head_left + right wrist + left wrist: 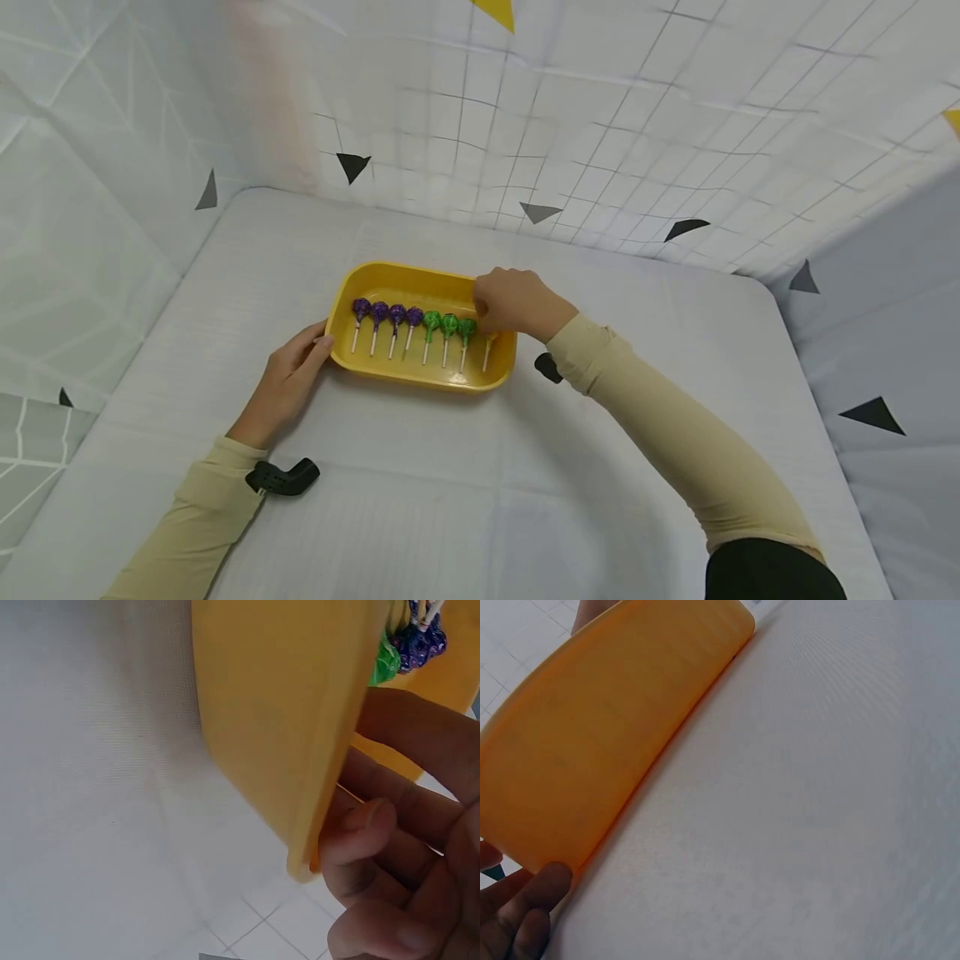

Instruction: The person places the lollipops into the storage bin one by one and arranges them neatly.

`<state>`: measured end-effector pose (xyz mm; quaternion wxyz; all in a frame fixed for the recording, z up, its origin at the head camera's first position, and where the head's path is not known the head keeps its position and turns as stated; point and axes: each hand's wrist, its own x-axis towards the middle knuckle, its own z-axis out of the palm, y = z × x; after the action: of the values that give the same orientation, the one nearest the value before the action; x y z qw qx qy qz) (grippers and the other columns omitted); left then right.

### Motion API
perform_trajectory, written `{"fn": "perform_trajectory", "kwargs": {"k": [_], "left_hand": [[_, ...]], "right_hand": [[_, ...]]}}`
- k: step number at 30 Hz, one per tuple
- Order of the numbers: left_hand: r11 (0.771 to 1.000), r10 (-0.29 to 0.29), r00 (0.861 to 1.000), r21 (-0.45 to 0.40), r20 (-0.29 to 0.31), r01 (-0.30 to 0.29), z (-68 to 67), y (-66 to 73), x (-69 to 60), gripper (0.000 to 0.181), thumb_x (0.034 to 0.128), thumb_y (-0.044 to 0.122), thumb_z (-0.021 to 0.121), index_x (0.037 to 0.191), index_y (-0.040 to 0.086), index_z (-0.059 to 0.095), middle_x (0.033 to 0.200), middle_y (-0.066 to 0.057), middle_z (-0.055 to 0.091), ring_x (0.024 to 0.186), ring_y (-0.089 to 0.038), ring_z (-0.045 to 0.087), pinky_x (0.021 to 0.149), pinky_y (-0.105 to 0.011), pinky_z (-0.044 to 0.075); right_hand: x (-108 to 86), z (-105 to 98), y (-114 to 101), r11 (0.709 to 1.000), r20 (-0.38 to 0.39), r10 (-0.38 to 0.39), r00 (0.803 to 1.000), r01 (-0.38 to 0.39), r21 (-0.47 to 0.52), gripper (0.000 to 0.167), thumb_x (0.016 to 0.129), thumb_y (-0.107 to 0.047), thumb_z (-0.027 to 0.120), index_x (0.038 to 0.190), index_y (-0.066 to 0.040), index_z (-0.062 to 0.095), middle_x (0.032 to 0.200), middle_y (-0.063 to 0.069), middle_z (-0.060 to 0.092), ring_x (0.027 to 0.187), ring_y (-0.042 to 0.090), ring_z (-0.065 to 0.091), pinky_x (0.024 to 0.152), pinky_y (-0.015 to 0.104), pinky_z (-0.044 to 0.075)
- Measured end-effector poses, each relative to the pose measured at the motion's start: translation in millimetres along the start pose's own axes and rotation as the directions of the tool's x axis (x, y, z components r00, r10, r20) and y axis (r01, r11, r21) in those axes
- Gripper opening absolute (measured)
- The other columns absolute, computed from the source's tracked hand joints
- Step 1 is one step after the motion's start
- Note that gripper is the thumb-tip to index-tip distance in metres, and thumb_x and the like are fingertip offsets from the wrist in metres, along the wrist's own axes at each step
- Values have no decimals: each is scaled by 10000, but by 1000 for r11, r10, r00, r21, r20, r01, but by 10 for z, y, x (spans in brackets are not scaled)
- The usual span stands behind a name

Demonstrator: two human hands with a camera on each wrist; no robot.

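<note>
A yellow tray point(420, 379) lies on the white surface with a row of wrapped lollipops in it: several purple lollipops point(397, 314) at the left, then three green lollipops point(449, 324). My left hand point(288, 375) holds the tray's left end; in the left wrist view its curled fingertips point(551, 885) touch the outer wall near the base. Over the tray's right end, my right hand point(521, 302) pinches the last lollipop point(489, 354), whose white stick and a bit of yellow show below the fingers. Its head is hidden under that hand. In the right wrist view, curled fingers reach over the rim.
White cloth point(420, 517) covers the surface around the tray. Behind it rises a white backdrop point(450, 125) with grid lines and dark triangles. A black wrist device point(283, 477) sits on the left sleeve, another point(548, 367) beside the right wrist.
</note>
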<state>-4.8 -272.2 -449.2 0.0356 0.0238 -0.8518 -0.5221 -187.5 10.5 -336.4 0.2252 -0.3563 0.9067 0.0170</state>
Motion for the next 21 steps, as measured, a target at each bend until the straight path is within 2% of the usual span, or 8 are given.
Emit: {"fn": "perform_trajectory", "kwargs": {"k": [3,7,11,16,19,21], "left_hand": [[1000,4,1000,-2,6,-4,13,3,19,546,1129,364,407,1572,44,414,1604,-205,441,1505,-382,398,1193,-579,364],[1000,6,1000,5,7,-6,30,-5,38,547,1129,367,405,1570,42,417,1599,-209,447,1501,-388,402,1192,-586,366],[1000,8,1000,11,13,-9,38,-19,62,554,1130,371,403,1574,40,409,1602,-211,442,1502,-392,400,1191,-590,367],[1000,2,1000,19,24,-3,22,-37,89,573,1127,388,404,1581,38,396,1610,-217,428,1513,-408,377,1205,-605,348],[998,1,1000,64,14,-2,3,-45,59,577,1127,395,399,1576,33,404,1600,-224,440,1501,-427,387,1204,-619,346],[994,11,1000,109,9,-12,-18,-43,29,572,1127,393,397,1576,39,406,1573,-221,472,1432,-429,467,1157,-618,402]], "right_hand": [[-87,27,39,1000,-48,-13,999,13,5,141,921,-253,749,936,-117,715,899,29,686,782,203,605,642,317,512],[-258,108,89,998,-113,-18,993,24,52,232,961,-327,729,1060,-120,764,996,25,748,835,202,647,724,366,575],[-472,232,159,993,-203,-24,979,46,107,325,974,-367,721,1188,-124,748,1152,48,756,1025,232,679,881,428,598],[-731,475,248,973,-320,-59,946,126,195,458,956,-360,756,1322,-97,675,1333,78,682,1289,264,604,1107,466,517],[-857,666,283,959,-367,-102,925,189,210,541,960,-386,746,1401,-99,620,1449,87,608,1391,278,539,1171,485,462],[-946,791,293,958,-374,-101,922,192,214,574,981,-429,707,1453,-129,577,1541,82,532,1456,286,478,1202,506,424]]}}
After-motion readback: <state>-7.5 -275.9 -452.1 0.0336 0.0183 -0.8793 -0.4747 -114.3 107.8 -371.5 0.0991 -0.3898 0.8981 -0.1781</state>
